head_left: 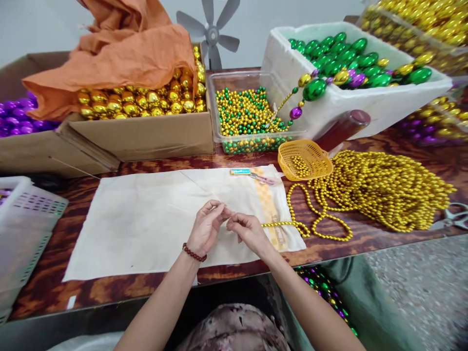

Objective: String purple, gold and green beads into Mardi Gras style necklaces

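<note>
Both my hands meet above a white cloth (pixel 146 219), fingertips close together. My left hand (pixel 208 226), with a brown bead bracelet (pixel 194 252) at its wrist, pinches a thin needle-like wire (pixel 198 185) that slants up and left. My right hand (pixel 249 232) is closed in a pinch at the end of a gold bead string (pixel 280 224). This string runs right across the cloth's edge to a large heap of gold bead strands (pixel 387 190). What lies exactly between the fingertips is too small to make out. A small cutter with an orange and blue handle (pixel 240 171) rests at the cloth's far edge.
Behind stand a cardboard box of gold beads (pixel 142 134), a clear tub of small beads (pixel 252 145) and a white foam box (pixel 351 109) of green beads. A yellow basket (pixel 321 168) and scissors (pixel 457 214) are right; a white crate (pixel 32 243) is left.
</note>
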A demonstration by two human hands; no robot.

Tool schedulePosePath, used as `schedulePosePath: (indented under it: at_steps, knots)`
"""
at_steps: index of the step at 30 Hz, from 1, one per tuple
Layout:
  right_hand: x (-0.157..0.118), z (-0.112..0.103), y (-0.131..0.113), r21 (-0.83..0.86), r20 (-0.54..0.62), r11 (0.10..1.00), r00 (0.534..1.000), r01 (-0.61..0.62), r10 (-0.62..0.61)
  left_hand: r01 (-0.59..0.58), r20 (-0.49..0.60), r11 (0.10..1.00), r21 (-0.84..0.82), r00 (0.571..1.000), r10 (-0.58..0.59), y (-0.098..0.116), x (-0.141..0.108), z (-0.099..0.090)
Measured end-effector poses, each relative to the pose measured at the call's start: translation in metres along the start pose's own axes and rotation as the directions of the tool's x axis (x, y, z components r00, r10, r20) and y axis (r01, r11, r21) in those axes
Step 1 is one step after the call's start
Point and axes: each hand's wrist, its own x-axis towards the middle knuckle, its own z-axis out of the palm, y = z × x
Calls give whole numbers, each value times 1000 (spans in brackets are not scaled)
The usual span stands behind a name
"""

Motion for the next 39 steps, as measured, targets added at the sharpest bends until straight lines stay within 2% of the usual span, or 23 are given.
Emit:
schedulePosePath:
  at_steps: [4,6,9,13,15,18,21,24,26,28,32,34,36,39]
  knots:
    - [2,0,5,-17,32,1000,999,6,-6,-55,-10,997,54,998,55,-3,0,-1]
    - [1,-4,6,-81,50,996,998,39,-35,-75,-40,990,116,996,80,-4,1,-2]
    - [-6,-19,-1,-185,28,976,993,118,-115,-88,-58,964,252,993,105,-1,3,-6]
    - [-13,-47,-24,-133,-86,980,984,146,-159,-89,28,897,432,996,86,4,5,-12]
    - [-12,-57,-34,-115,-145,980,973,163,-179,-87,47,894,439,996,74,5,5,-12]
    - [-7,-61,-36,-175,-118,968,972,181,-203,-69,56,920,386,997,51,5,3,-9]
    - [-5,-53,-26,-348,-56,895,946,281,-319,-51,54,941,336,998,35,6,1,-7]
    - [-5,-42,-17,-526,35,742,883,415,-468,-43,65,944,328,998,23,6,1,-7]
    - [-4,-37,-15,-594,83,669,861,447,-502,-38,68,940,340,998,15,7,1,-8]
    - [-1,-37,-13,-610,90,646,851,458,-518,-30,71,931,363,997,4,6,1,-9]
    - [7,-47,-7,-572,30,686,847,450,-531,-9,97,911,412,995,-33,5,2,-11]
    - [9,-55,-6,-553,38,706,860,442,-509,-8,100,905,425,994,-38,3,4,-12]
    - [9,-62,-8,-517,57,751,892,411,-449,-13,102,900,435,994,-35,2,6,-11]
    - [6,-69,-20,-366,-34,894,957,257,-289,-22,122,887,461,992,-39,3,10,-8]
